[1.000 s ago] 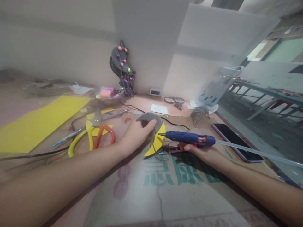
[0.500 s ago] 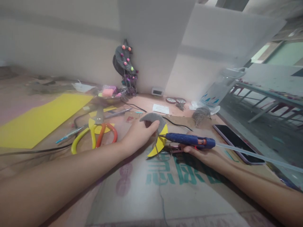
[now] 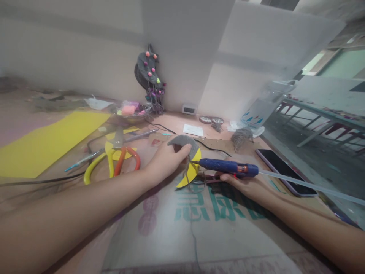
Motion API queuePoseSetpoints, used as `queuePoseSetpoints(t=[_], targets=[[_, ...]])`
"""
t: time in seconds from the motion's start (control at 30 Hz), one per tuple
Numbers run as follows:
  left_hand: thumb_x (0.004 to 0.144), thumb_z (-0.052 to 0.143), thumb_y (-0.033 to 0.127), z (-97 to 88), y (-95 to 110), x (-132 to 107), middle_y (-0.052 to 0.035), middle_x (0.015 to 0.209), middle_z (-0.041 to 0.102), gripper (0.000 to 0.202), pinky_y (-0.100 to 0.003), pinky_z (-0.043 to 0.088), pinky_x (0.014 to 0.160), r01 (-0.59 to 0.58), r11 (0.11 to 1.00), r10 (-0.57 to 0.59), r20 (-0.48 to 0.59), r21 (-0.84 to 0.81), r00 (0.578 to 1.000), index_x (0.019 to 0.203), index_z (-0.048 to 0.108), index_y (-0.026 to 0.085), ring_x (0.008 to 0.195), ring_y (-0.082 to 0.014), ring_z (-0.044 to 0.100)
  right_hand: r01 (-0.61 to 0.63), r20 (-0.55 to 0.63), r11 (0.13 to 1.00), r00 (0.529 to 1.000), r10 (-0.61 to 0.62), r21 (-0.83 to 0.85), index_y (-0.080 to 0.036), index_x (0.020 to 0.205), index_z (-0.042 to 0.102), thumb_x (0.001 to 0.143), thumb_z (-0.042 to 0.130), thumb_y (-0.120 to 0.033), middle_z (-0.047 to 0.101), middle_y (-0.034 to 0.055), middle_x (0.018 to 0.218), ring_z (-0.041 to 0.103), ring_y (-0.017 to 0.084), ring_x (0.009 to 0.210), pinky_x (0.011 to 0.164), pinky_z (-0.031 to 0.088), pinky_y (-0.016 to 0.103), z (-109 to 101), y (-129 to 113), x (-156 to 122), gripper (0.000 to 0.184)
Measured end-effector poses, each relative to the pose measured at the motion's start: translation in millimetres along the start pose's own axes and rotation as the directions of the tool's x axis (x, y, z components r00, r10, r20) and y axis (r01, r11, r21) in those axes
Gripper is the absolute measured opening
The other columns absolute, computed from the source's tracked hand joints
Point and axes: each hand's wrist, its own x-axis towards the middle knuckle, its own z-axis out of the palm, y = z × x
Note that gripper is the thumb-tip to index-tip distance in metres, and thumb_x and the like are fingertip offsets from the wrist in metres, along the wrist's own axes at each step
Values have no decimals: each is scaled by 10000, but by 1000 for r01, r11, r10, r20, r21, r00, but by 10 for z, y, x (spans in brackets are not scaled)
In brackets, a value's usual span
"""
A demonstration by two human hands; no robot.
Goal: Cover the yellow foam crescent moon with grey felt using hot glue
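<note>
Your left hand point(image 3: 164, 161) grasps one crescent point(image 3: 191, 167) in its fingers point(image 3: 182, 151); right of the crescent, your right hand point(image 3: 242, 182) clenches one glue gun point(image 3: 225, 166), its handle hidden; one pair of scissors point(image 3: 117, 143) left, blurred.

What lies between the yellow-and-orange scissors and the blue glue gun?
In the head view, the left hand lies there, gripping a grey-and-yellow crescent-shaped craft piece.
</note>
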Motion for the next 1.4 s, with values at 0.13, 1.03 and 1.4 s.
queuePoseSetpoints(t=[0.13, 1.03, 1.4], targets=[[824, 523, 321, -3, 15, 0, 25, 624, 613, 183, -255, 425, 682, -2, 1000, 2, 3, 13, 1000, 732, 617, 194, 659, -173, 567, -13, -8, 1000, 1000, 13, 22, -252, 711, 616, 698, 633, -482, 657, 16, 660, 632, 214, 626, 570, 521, 311, -1, -41, 11, 230], [811, 546, 364, -1, 8, 21, 2, 712, 676, 217, -266, 453, 688, 70, 996, -68, 28, -63, 997, 714, 621, 185, 714, -189, 612, 42, -74, 996, 997, -36, 80, -270, 737, 620, 725, 653, -463, 696, 14, 687, 663, 221, 628, 585, 567, 312, 33, 72, 8, 196], [823, 550, 394, 11, -41, 22, -6, 775, 696, 241, -264, 455, 706, 61, 994, -57, 46, -95, 997, 782, 635, 172, 748, -183, 623, 18, -51, 999, 999, -16, 36, -250, 750, 620, 732, 625, -468, 712, 24, 724, 685, 219, 660, 605, 577, 299, 23, 21, 1, 219]])
